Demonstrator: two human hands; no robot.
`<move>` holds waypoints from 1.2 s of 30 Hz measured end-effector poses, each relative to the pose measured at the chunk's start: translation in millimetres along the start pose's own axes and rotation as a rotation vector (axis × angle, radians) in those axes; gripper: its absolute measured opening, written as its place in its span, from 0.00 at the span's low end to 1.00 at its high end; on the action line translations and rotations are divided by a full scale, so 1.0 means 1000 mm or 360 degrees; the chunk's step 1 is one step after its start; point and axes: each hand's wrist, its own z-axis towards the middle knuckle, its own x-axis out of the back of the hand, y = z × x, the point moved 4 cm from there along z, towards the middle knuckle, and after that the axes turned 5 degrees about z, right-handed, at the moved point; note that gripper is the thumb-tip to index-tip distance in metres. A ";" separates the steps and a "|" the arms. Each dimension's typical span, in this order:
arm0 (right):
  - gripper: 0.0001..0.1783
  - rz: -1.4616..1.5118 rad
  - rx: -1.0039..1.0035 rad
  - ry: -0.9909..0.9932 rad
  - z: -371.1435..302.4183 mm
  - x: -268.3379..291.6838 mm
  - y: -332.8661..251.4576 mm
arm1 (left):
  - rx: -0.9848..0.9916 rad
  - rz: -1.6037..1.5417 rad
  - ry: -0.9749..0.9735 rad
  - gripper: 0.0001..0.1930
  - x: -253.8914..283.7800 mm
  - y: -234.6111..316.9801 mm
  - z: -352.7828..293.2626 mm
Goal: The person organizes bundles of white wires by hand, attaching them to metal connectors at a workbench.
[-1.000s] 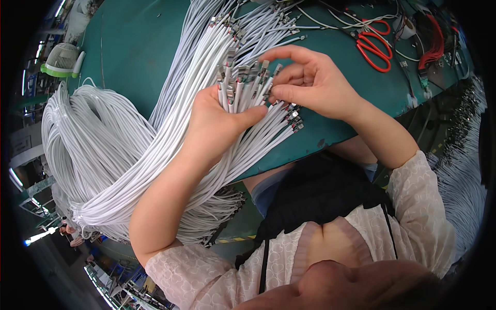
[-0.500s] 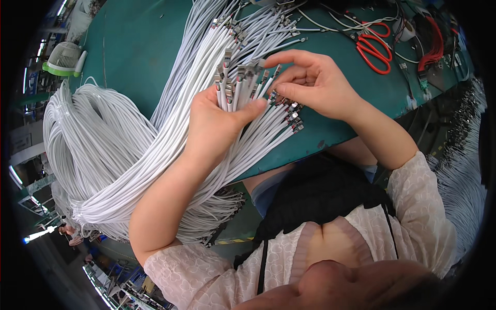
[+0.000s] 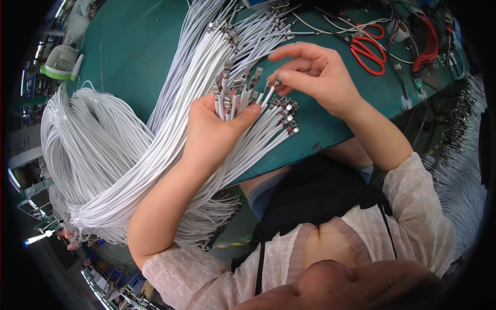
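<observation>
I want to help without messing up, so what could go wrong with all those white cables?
The left hand holds many cable ends in one bunch, so a few might slip out and mix with the loose white cables lying below.

The right hand has its thumb at one cable's metal plug. Tugging or twisting hard there could perhaps bend the plug or strain its cable.

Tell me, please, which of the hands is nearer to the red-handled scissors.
Right: the right hand is apart from the scissors, to their left; the left hand is farther left, holding white cables.
</observation>
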 end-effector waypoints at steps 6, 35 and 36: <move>0.17 -0.0155 -0.0007 -0.0044 -0.001 -0.003 0.003 | 0.0060 0.0093 -0.0092 0.06 -0.002 -0.002 0.003; 0.22 -0.0230 -0.0048 -0.0095 -0.002 -0.011 0.008 | 0.0068 0.0170 -0.0004 0.15 0.004 -0.003 0.006; 0.22 -0.0234 -0.0063 -0.0114 -0.002 -0.011 0.008 | 0.0068 0.0170 -0.0004 0.15 0.005 -0.003 0.006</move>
